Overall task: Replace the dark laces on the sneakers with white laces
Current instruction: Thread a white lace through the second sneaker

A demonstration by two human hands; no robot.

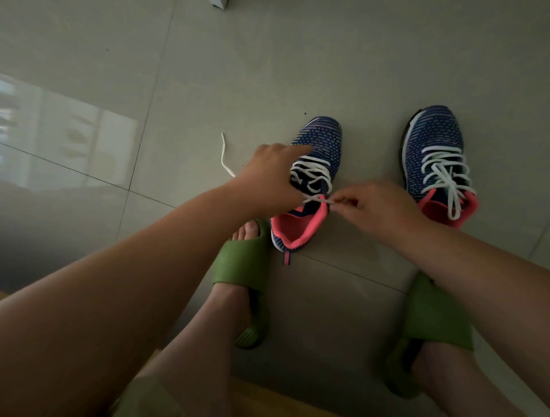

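Two navy knit sneakers with pink linings stand on the tiled floor. The left sneaker (320,140) carries a white lace (311,172) crossed through its eyelets. My left hand (268,178) grips that shoe's left side at the lacing. My right hand (375,208) pinches the lace's end by the top right eyelet. The lace's other end (223,154) trails on the floor left of the shoe. The right sneaker (431,143) stands apart at the right, fully laced in white (443,175).
My two feet wear green slides: one (242,262) just below the left sneaker, the other (437,315) at lower right. A white object's corner (219,3) shows at the top edge. A wooden seat edge (268,398) lies at the bottom.
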